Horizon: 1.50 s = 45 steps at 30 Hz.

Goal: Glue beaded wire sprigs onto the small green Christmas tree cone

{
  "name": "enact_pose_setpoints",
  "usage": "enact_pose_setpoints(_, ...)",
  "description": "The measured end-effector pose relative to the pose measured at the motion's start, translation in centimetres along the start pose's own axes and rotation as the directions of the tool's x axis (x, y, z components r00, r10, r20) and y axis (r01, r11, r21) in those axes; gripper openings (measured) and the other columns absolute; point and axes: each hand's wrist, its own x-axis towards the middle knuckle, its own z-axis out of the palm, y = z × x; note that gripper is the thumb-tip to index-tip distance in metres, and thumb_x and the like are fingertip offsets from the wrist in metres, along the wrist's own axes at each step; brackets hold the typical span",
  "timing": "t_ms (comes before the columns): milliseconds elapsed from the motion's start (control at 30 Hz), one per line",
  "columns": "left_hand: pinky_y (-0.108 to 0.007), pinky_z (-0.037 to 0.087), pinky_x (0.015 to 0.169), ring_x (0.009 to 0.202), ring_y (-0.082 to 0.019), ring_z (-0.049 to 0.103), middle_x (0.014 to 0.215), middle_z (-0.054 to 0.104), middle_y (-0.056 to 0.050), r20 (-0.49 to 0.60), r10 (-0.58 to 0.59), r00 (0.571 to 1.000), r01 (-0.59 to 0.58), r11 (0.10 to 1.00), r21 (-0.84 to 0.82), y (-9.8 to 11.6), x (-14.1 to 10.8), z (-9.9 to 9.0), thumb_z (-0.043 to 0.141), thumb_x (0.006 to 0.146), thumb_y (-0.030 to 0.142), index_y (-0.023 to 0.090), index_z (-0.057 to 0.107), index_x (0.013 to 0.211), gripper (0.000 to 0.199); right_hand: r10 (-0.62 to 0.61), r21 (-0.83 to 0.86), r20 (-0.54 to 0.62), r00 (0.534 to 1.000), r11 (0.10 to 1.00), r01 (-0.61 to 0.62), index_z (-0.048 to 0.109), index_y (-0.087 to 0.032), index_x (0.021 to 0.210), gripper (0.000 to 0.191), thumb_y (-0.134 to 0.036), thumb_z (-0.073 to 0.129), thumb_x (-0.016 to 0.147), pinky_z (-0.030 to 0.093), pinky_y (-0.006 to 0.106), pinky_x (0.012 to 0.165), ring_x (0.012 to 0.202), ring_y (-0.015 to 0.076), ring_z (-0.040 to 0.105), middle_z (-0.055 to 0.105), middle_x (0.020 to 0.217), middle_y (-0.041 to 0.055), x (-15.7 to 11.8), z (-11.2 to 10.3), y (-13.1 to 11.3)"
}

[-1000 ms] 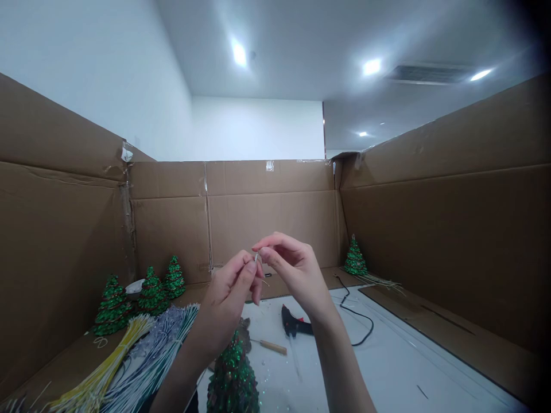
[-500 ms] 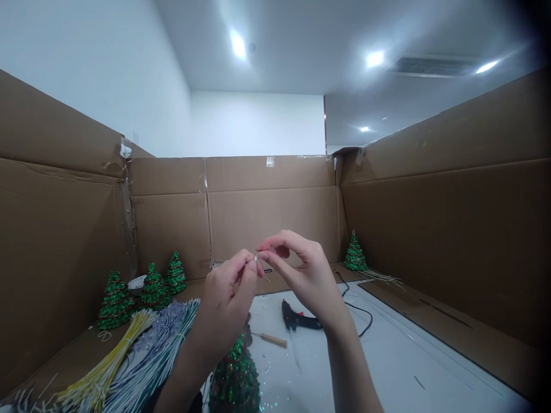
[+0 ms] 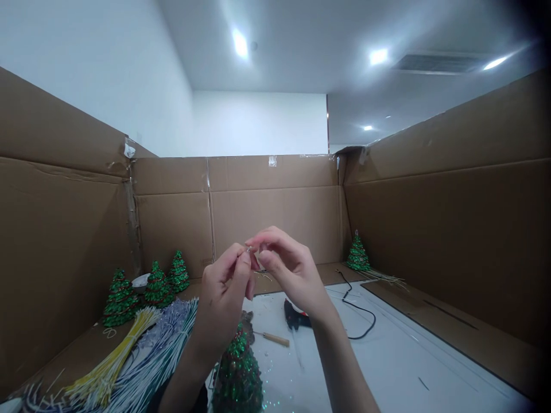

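Both hands are raised at the centre, above the white work surface. My left hand is closed, thumb against forefinger, pinching a tiny pale piece with a thin strand near it; the piece is too small to name. My right hand comes in from the right, its fingertips touching or nearly touching that piece, its thumb a little apart; whether it grips anything is unclear. Below the hands a large green glittery tree lies with its brown end toward the back.
Several small green trees stand at the back left, another at the back right. Yellow and blue-white strand bundles lie at left. A black glue gun, its cord, and a wooden-handled tool lie mid-surface. Cardboard walls surround everything.
My right hand has moved slightly left, its thumb lifting away from the pinched piece. My left hand keeps its pinch, tilted a little more upright. The view has shifted slightly.
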Motion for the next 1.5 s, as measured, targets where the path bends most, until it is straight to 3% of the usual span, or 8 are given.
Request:
enact_pose_setpoints(167,-0.023,0.031,0.051,0.051,-0.009,0.038,0.053,0.039,0.005,0.044,0.017,0.999,-0.015,0.999,-0.04,0.2,0.1,-0.1,0.037,0.093,0.03,0.02,0.045,0.066,0.03,0.181,0.396,0.105,0.978,0.894,-0.208,0.061,-0.026,0.091,0.011,-0.032,0.06,0.082,0.048,0.027,0.06,0.068,0.0112,0.054,0.056,0.09,0.0008,0.3,0.8,1.1)
enact_pose_setpoints(333,-0.023,0.03,0.05,0.053,-0.009,0.036,0.057,0.037,0.006,0.116,0.007,0.993,-0.006,1.0,-0.012,-0.1,0.3,-0.4,0.034,0.094,0.031,0.02,0.045,0.071,0.027,0.244,0.507,0.111,0.963,0.819,-0.267,0.062,-0.025,0.08,0.007,-0.032,0.063,0.08,0.05,0.027,0.057,0.071,0.011,0.058,0.057,0.102,0.0009,0.2,1.1,1.5)
enact_pose_setpoints(567,-0.024,0.036,0.061,0.06,-0.01,0.046,0.062,0.05,0.005,0.258,-0.02,0.966,-0.007,0.995,0.104,-1.0,0.6,-0.5,0.033,0.094,0.028,0.021,0.049,0.081,0.022,0.253,0.431,-0.277,0.927,0.895,-0.115,0.058,-0.022,0.081,0.005,-0.026,0.061,0.08,0.051,0.031,0.072,0.077,0.0131,0.064,0.067,0.082,0.0,0.2,0.3,1.6)
enact_pose_setpoints(833,-0.027,0.041,0.081,0.091,-0.014,0.059,0.075,0.064,0.0,0.486,-0.01,0.874,-0.058,0.99,0.125,-2.6,1.6,-1.8,0.034,0.094,0.03,0.021,0.054,0.082,0.025,0.053,0.114,-0.734,0.677,0.992,0.045,0.053,-0.02,0.079,0.007,-0.018,0.06,0.078,0.052,0.032,0.067,0.073,0.0141,0.065,0.064,0.076,-0.0024,0.3,-3.5,2.8)
enact_pose_setpoints(1000,-0.025,0.043,0.07,0.077,-0.013,0.059,0.072,0.063,0.0,0.517,-0.037,0.855,-0.049,0.987,0.152,-4.0,2.5,-3.1,0.036,0.093,0.031,0.019,0.057,0.091,0.024,-0.077,-0.04,-0.833,0.548,0.996,0.079,0.052,-0.025,0.076,0.01,-0.016,0.058,0.077,0.053,0.035,0.066,0.074,0.0157,0.065,0.059,0.083,-0.0022,-0.5,-6.8,4.2)
enact_pose_setpoints(1200,-0.022,0.045,0.063,0.067,-0.01,0.055,0.074,0.064,-0.002,0.516,-0.097,0.851,0.01,0.986,0.168,-5.8,3.2,-4.2,0.041,0.091,0.032,0.016,0.058,0.088,0.024,-0.115,-0.054,-0.858,0.5,0.99,0.134,0.053,-0.025,0.077,0.016,-0.009,0.053,0.078,0.054,0.034,0.072,0.078,0.0131,0.065,0.056,0.088,-0.0037,-1.3,-8.9,4.9)
enact_pose_setpoints(1333,-0.021,0.047,0.055,0.059,-0.009,0.055,0.075,0.062,-0.002,0.565,-0.175,0.806,0.14,0.985,0.106,-6.3,3.2,-4.2,0.044,0.089,0.032,0.016,0.054,0.086,0.019,-0.029,0.047,-0.84,0.542,0.991,0.125,0.053,-0.02,0.08,0.013,-0.007,0.054,0.078,0.052,0.032,0.08,0.08,0.0099,0.065,0.058,0.084,-0.0037,-1.2,-8.9,4.9)
enact_pose_setpoints(1500,-0.021,0.048,0.055,0.057,-0.008,0.054,0.075,0.061,-0.002,0.515,-0.179,0.838,0.185,0.982,0.041,-5.9,3.0,-4.0,0.045,0.088,0.031,0.017,0.053,0.086,0.016,0.011,0.087,-0.838,0.546,0.99,0.114,0.056,-0.018,0.076,0.016,-0.003,0.057,0.075,0.051,0.027,0.075,0.074,0.0088,0.065,0.059,0.084,-0.0028,-1.0,-9.0,5.0)
